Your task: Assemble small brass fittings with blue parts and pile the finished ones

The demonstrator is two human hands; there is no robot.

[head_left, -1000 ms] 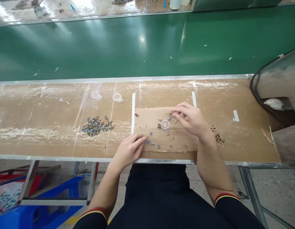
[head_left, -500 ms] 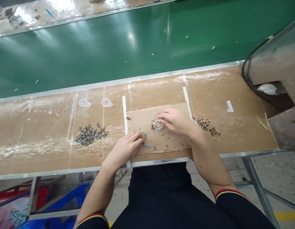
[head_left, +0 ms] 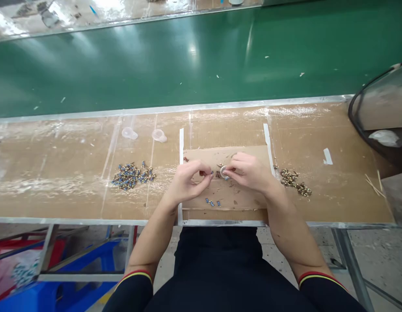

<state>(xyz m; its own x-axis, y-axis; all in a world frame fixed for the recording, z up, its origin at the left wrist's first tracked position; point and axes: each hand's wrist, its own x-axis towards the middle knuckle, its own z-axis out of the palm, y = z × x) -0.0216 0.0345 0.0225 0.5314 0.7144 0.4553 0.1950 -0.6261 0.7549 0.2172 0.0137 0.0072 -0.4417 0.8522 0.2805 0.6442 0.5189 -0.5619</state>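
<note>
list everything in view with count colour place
workbench: 1, brown, across the middle
cardboard sheet: 1, brown, centre
round dish: 1, clear, on sheet
loose pieces: 3, blue, sheet's near edge
heaped small pieces: uncountable, blue and gold, left of sheet
small metallic pieces: uncountable, gold, right of sheet
plastic cups: 2, translucent, back left
tape strips: 3, white, on workbench
sticks: several, pale, far right
belt: 1, green, behind workbench
cable: 1, black, right
plastic item: 1, blue, lower left
left hand: 1, bare, pinching small blue piece
right hand: 1, bare, at the dish

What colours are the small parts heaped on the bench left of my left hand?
Blue and gold: the heap of small parts shows best in the head view.
</note>
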